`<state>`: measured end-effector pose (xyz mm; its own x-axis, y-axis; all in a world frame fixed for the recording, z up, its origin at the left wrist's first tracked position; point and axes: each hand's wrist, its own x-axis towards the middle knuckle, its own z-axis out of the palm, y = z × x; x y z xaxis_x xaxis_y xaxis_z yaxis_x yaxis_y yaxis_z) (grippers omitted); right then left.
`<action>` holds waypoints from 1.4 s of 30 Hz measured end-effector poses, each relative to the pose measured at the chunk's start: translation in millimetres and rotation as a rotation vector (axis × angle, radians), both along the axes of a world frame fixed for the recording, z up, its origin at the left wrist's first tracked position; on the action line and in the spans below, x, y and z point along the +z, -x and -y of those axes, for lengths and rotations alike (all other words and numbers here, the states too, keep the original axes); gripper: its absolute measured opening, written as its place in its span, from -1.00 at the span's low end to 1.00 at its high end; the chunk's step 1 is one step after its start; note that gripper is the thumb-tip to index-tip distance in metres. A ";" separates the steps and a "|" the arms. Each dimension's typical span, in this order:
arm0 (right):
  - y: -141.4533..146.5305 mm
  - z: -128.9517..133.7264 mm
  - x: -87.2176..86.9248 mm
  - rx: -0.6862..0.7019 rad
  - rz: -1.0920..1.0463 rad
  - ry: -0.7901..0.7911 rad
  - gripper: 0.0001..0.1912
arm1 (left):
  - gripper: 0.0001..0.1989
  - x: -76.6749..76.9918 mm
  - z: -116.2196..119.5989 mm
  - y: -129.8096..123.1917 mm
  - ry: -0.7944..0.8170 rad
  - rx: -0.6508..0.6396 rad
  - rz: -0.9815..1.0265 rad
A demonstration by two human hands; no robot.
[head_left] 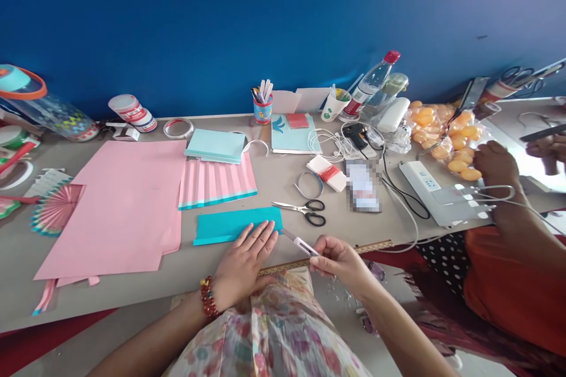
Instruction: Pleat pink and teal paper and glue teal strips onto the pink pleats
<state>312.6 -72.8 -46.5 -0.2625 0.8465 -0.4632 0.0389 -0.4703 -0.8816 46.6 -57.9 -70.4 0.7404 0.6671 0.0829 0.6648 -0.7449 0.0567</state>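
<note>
A folded teal sheet of paper (pixel 221 225) lies near the table's front edge. My left hand (pixel 252 253) rests flat on its right end, fingers stretched out. In my right hand (pixel 338 262) is a white craft knife (pixel 305 246), its blade pointing at the paper's right edge. Black-handled scissors (pixel 305 207) lie just beyond the knife. Behind the teal paper sits a pleated pink sheet with a teal border (pixel 216 185), partly under a stack of light blue paper (pixel 215 144). Large pink sheets (pixel 128 206) spread out to the left.
A pink paper fan (pixel 55 206) lies at far left. Toward the back stand a pen cup (pixel 263 109) and a plastic bottle (pixel 369 88). A phone (pixel 363 185), a power strip (pixel 424 182) with cables and a bag of orange balls (pixel 460 135) are on the right, beside another person's hand (pixel 495 162).
</note>
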 end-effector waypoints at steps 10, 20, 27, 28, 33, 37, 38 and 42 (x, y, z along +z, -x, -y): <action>-25.8 -3.8 3.1 0.273 0.935 -0.876 -0.66 | -0.11 -0.1 1.1 -1.3 0.013 0.015 -0.012; -32.1 -4.2 -5.0 0.285 0.901 -0.944 -0.69 | -0.13 -0.1 0.1 0.7 0.019 -0.007 0.002; -31.5 -4.6 -5.0 0.308 0.894 -0.952 -0.68 | -0.15 0.5 -0.3 1.0 0.025 -0.012 -0.001; -31.0 -4.6 -4.5 0.308 0.903 -0.952 -0.69 | -0.15 0.7 -0.2 0.9 0.026 -0.012 -0.001; -28.5 -5.4 -4.6 0.323 0.940 -0.947 -0.68 | -0.16 4.4 0.2 -0.2 0.029 -0.003 -0.007; -29.0 -5.9 -9.1 0.326 0.920 -0.974 -0.69 | -0.16 5.5 0.5 0.0 0.021 -0.001 -0.026; -29.6 -5.9 -10.3 0.327 0.920 -0.983 -0.69 | -0.17 5.0 0.5 0.2 0.021 -0.002 -0.021; -31.1 -6.4 -12.8 0.333 0.936 -1.008 -0.70 | -0.20 2.4 0.4 1.2 0.034 -0.005 -0.002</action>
<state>343.6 -66.4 -59.2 -0.4496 0.8745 0.1818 0.7707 0.4827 -0.4159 45.4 -58.3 -68.0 0.7439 0.6657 0.0586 0.6611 -0.7459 0.0805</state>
